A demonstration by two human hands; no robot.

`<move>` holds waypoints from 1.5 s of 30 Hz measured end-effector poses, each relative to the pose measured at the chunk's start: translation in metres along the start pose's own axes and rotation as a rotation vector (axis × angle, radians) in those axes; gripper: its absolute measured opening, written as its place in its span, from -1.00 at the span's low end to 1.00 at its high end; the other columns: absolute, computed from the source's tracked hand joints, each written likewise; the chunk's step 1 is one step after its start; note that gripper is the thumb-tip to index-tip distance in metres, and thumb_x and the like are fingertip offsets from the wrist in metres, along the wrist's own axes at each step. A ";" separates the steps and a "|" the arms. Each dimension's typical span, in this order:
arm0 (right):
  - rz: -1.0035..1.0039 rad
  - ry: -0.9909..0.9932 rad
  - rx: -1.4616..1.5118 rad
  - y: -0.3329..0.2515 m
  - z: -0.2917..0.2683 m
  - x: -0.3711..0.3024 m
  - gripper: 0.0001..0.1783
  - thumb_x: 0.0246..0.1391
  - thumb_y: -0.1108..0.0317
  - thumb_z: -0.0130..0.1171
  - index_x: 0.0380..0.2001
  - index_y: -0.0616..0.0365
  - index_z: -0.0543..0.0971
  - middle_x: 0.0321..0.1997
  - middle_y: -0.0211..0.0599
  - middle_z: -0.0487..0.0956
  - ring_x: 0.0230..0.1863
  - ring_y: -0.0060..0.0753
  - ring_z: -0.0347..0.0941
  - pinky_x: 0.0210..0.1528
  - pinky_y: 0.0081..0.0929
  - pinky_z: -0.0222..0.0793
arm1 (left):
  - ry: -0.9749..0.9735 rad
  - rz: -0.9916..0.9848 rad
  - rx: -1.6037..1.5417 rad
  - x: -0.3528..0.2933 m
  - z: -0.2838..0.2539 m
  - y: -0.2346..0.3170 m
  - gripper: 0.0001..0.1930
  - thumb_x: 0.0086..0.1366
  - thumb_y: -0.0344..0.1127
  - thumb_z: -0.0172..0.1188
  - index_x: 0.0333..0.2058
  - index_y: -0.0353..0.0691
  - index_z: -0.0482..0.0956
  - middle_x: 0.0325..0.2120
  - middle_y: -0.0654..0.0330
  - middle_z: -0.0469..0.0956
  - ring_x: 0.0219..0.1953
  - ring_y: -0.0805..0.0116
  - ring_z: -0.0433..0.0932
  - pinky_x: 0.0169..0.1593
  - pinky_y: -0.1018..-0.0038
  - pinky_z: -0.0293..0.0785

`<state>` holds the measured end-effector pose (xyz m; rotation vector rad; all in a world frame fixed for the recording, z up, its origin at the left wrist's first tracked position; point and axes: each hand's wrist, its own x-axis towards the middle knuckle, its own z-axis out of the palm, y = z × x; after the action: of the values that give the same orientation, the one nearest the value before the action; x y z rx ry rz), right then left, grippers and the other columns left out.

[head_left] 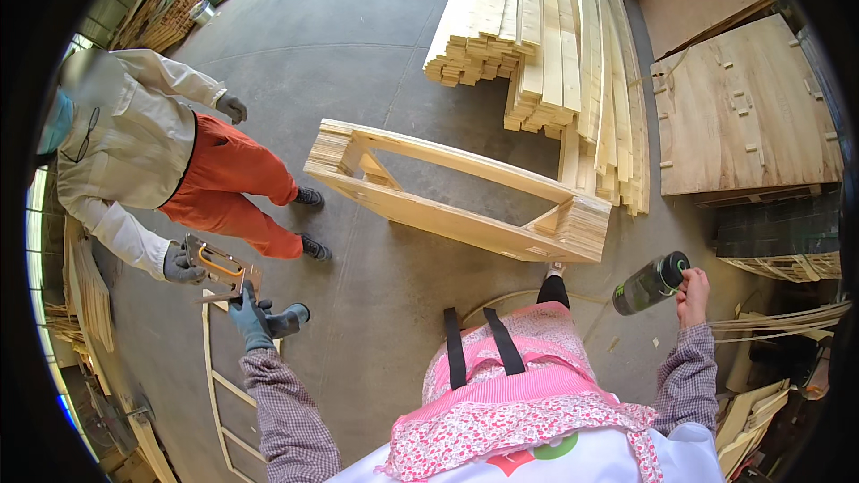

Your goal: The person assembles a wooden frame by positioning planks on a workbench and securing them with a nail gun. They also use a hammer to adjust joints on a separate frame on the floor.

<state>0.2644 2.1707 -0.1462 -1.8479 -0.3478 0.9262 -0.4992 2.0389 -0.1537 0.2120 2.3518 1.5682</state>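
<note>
My left hand (253,320), in a blue-grey glove, closes on the near end of a metal staple gun (224,266) with an orange inner edge. A co-worker's grey-gloved hand (182,265) has hold of the far end, so both hands are on it. Beside my left fingers sticks out a grey-blue, cuff-like piece (290,320), perhaps an empty glove. My bare right hand (692,297) grips a dark translucent water bottle (641,286) by its lid end. The bottle hangs tilted at my right side, away from my body.
The co-worker (134,139) stands at left, facing my side. Ahead lies a long wooden frame (447,210) with thick layered ends. Behind it are stacked planks (546,45). Plywood panels (747,112) rest at right. A ladder-like wooden frame (234,389) lies by my left arm.
</note>
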 end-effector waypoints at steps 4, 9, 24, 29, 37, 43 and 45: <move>-0.024 -0.228 -0.094 -0.064 0.104 0.078 -0.81 -0.14 0.55 0.01 -0.54 -0.02 0.28 -0.72 -0.66 0.14 -0.78 -0.81 -0.03 -0.82 -0.76 -0.22 | 0.121 -0.087 -0.191 -0.109 0.035 -0.006 -0.66 0.08 -0.08 0.23 -0.34 -0.15 0.34 -0.75 0.30 0.28 -0.81 0.59 0.17 -0.76 0.67 0.03; -0.007 -0.486 -0.197 -0.105 0.248 0.188 -0.82 -0.10 0.54 -0.02 -0.49 -0.03 0.26 -0.73 -0.67 0.13 -0.77 -0.79 -0.02 -0.78 -0.76 -0.20 | 0.387 -0.313 -0.201 -0.263 0.097 -0.013 -0.64 0.11 0.03 0.15 -0.24 -0.06 0.41 -0.72 0.41 0.18 -0.75 0.64 0.13 -0.70 0.72 -0.03; -0.367 -0.564 -0.339 -0.132 0.535 0.384 -0.72 -0.01 0.42 -0.01 -0.18 0.14 0.29 -0.45 -0.43 0.33 -0.49 -0.61 0.21 -0.50 -0.62 0.16 | 0.790 -0.687 -0.155 -0.444 0.205 -0.020 -0.76 0.18 -0.02 0.06 -0.39 -0.04 0.41 -0.72 0.41 0.20 -0.77 0.63 0.14 -0.72 0.71 -0.02; -0.685 -0.506 -0.802 -0.142 0.547 0.421 -0.47 -0.10 0.36 -0.02 0.02 0.14 0.21 -0.10 -0.15 0.39 -0.07 -0.26 0.34 -0.05 -0.37 0.21 | 0.814 -0.717 -0.144 -0.458 0.199 -0.029 -0.77 0.18 -0.03 0.07 -0.38 -0.04 0.40 -0.71 0.41 0.21 -0.77 0.62 0.16 -0.73 0.71 -0.01; -1.022 -0.170 -1.241 -0.166 0.525 0.355 -0.28 -0.11 0.04 0.04 0.12 0.06 0.13 0.05 0.02 0.32 0.10 -0.02 0.22 0.10 -0.23 0.12 | 0.822 -0.781 -0.143 -0.489 0.161 -0.075 -0.78 0.18 -0.05 0.08 -0.38 -0.05 0.40 -0.71 0.40 0.22 -0.77 0.62 0.17 -0.73 0.70 0.01; -1.254 -1.001 -0.715 -0.148 0.456 0.232 -0.63 0.10 0.33 0.01 -0.02 0.19 0.35 -0.01 -0.27 0.38 -0.02 -0.42 0.27 0.01 -0.49 0.18 | 0.543 -0.739 -0.188 -0.481 0.109 -0.076 -0.71 0.17 -0.20 0.11 -0.17 -0.19 0.41 -0.56 0.24 0.46 -0.78 0.53 0.31 -0.75 0.65 0.18; -1.261 -1.189 -0.679 -0.141 0.402 0.116 -0.67 0.12 0.42 -0.04 -0.02 0.21 0.35 0.01 -0.28 0.37 0.02 -0.40 0.26 0.09 -0.46 0.13 | 0.387 -0.688 -0.230 -0.480 0.074 -0.096 -0.77 0.16 -0.37 0.12 -0.22 -0.32 0.43 -0.54 0.22 0.49 -0.70 0.52 0.41 -0.67 0.62 0.32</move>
<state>0.0714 2.5675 -0.1581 -0.9121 -2.4173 0.8530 -0.0177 1.9278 -0.1871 -0.9230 2.1056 1.5729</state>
